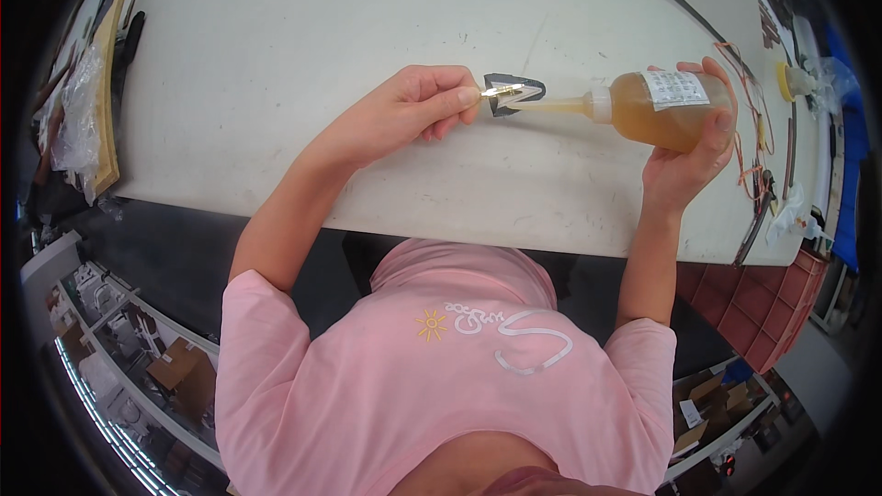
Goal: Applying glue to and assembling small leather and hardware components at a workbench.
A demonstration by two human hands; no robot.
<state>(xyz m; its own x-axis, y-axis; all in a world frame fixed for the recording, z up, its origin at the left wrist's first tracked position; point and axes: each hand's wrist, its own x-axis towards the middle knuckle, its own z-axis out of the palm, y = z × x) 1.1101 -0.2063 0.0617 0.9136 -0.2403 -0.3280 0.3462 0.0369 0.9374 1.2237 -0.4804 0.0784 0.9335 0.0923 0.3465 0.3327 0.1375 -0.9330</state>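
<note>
Over the table, my left hand (430,103) is closed, thumb and fingers pinching the gold-coloured metal end of a small dark triangular piece (501,107) with a pale inner outline. My right hand (694,158) wraps round the base of a clear squeeze bottle (650,129) of amber liquid, tipped on its side with a white label and a white collar. Its long thin nozzle (556,105) points left and reaches the triangular piece's right-hand tip; whether it touches, I cannot tell.
A pale table (303,28) spreads beneath my hands. Clear plastic wrap (81,119) and a yellow-edged board (110,92) stand at its left edge. Orange cord (764,129) and a yellow-capped container (792,81) lie right. A red crate (763,308) is below the right edge.
</note>
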